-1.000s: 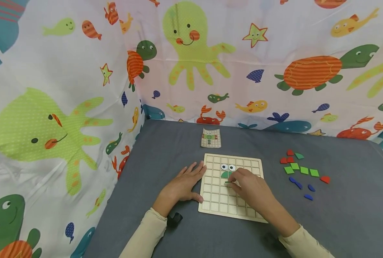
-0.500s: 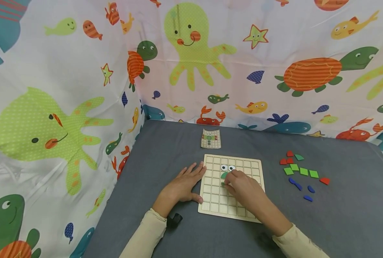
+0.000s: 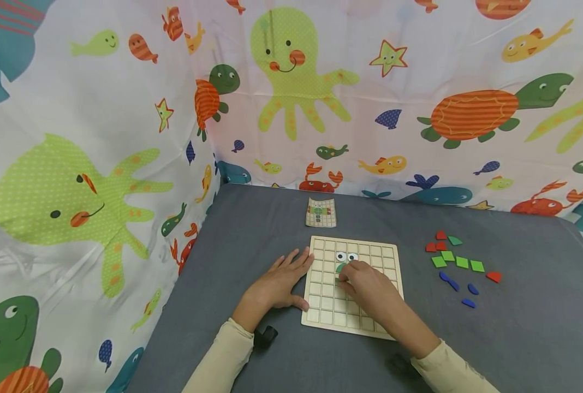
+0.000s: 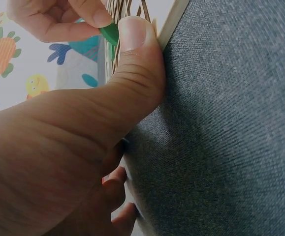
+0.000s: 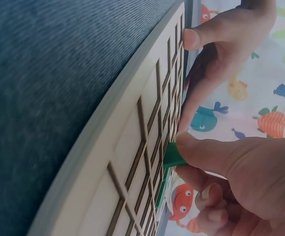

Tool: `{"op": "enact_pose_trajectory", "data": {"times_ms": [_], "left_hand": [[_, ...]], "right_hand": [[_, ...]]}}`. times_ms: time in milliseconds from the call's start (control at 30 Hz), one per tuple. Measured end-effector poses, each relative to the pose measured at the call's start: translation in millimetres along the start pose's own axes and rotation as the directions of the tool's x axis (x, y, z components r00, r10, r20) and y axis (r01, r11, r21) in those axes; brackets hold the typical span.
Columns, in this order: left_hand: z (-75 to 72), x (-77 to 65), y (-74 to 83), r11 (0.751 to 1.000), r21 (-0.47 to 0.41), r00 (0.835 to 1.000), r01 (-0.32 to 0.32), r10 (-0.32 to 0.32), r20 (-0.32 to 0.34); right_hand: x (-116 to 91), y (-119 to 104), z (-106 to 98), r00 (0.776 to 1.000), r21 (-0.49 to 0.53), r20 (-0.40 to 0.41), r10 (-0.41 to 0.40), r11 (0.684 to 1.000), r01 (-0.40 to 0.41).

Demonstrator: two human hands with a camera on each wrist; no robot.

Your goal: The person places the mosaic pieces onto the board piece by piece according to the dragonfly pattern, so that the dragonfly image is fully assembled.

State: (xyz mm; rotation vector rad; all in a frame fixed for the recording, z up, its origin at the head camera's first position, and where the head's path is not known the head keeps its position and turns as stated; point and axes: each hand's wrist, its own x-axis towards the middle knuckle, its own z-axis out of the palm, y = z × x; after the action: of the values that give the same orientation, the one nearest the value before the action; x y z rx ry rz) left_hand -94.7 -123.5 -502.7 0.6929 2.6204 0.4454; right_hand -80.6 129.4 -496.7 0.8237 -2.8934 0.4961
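Note:
A pale wooden grid board [image 3: 321,316] lies on the grey tabletop. Along its left edge my left hand [image 3: 278,283] rests with fingers spread, the thumb touching the rim. My right hand [image 3: 370,289] is over the upper middle of the board. Between its thumb and forefinger it pinches a small green tile [image 5: 173,155], tilted and right at the grid in the right wrist view. Just above that spot, another green tile [image 3: 340,268] with a curved edge sits in the grid, partly hidden by the fingers. Two round eye tiles [image 3: 340,256] sit in the row above.
Behind the board lies a small pattern card [image 3: 321,220]. To the right are loose red tiles [image 3: 493,277], several light green square tiles [image 3: 462,262], a darker green tile [image 3: 454,240] and blue tiles [image 3: 468,303]. A curtain with sea animals [image 3: 291,153] borders the table.
My right hand has shifted slightly left with the green tile, which has gone from lying level to tilted at the grid. My left hand has stayed in place.

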Motion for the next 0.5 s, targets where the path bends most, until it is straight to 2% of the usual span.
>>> {"op": "enact_pose_trajectory", "data": {"times_ms": [200, 500], "left_hand": [[-0.4, 0.0, 0.5, 1.0, -0.009, 1.0, 0.0, 0.0, 0.0], [-0.6, -0.7, 0.2, 1.0, -0.007, 1.0, 0.0, 0.0, 0.003]], "right_hand": [[1.5, -3.3, 0.5, 1.0, -0.05, -0.023, 0.0, 0.999, -0.001], [5.7, -4.8, 3.1, 0.999, -0.04, -0.015, 0.052, 0.998, -0.052]]}}
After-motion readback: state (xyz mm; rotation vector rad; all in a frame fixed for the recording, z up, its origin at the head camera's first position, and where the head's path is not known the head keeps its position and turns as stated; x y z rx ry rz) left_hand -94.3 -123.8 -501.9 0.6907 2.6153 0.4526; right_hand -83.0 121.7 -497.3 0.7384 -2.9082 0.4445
